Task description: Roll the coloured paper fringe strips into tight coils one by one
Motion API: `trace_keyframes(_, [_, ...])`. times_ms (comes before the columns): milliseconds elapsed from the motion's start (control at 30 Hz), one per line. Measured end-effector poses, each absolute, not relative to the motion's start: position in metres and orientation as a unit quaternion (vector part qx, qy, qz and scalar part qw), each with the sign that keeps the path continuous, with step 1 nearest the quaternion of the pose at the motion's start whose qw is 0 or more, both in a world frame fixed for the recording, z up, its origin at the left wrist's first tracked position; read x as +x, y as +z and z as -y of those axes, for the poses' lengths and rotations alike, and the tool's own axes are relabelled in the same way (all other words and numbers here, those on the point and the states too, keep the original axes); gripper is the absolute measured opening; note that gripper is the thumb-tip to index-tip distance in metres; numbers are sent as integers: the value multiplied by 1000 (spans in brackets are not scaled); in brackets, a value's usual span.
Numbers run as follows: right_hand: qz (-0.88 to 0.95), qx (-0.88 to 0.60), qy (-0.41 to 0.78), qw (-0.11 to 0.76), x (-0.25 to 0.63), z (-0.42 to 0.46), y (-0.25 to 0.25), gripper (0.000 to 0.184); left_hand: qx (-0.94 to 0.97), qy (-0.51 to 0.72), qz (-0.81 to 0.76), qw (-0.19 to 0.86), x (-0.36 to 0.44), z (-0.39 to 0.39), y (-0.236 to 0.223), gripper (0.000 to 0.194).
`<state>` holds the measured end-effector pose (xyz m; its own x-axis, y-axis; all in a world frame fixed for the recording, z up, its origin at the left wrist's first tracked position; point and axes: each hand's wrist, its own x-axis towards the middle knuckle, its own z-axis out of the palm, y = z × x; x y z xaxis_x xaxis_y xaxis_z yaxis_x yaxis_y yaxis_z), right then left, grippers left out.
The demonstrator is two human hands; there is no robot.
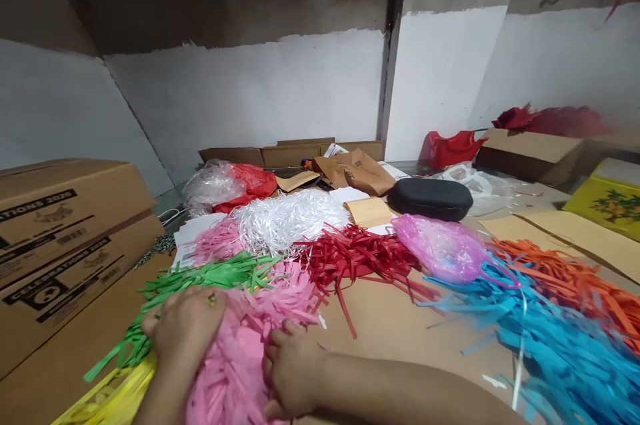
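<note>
A heap of pink paper strips (233,358) lies at the front, between my two hands. My left hand (187,322) is on the left side of the heap, back up, beside green paper strips (215,273); its fingers bend down out of sight. My right hand (295,365) is at the heap's right side, with its fingers curled into the pink strips. Yellow strips (115,393) lie below my left wrist. Behind the heap are red strips (357,255) and a tangle of white strips (295,220).
Cardboard boxes (75,232) stand at the left. On the right lie blue strips (560,338), orange strips (585,285) and a pink plastic bag (443,248). Farther back are a black case (430,198), a brown paper bag (355,172) and an open carton (530,152).
</note>
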<state>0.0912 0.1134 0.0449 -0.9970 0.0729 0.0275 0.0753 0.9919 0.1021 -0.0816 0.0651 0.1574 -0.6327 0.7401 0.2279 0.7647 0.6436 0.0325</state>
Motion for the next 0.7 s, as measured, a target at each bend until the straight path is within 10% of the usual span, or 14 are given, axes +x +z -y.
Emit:
trace_keyframes(267, [996,-84,26,22,89,-111,37,45,-565,-114,779,248,0,-142,238,44])
trace_keyframes(367, [934,-147,278,170,121,-115,27,31,-698,-118,653,268,49,-143,200,37])
trace_keyframes(533, [642,-155,674,331,184,-110,21,74,-756,-198,507,364,67,-109,114,48])
trace_keyframes(700, [321,-144,803,481,215,-99,35,70,-819,-155,396,384,65,-91,41,51])
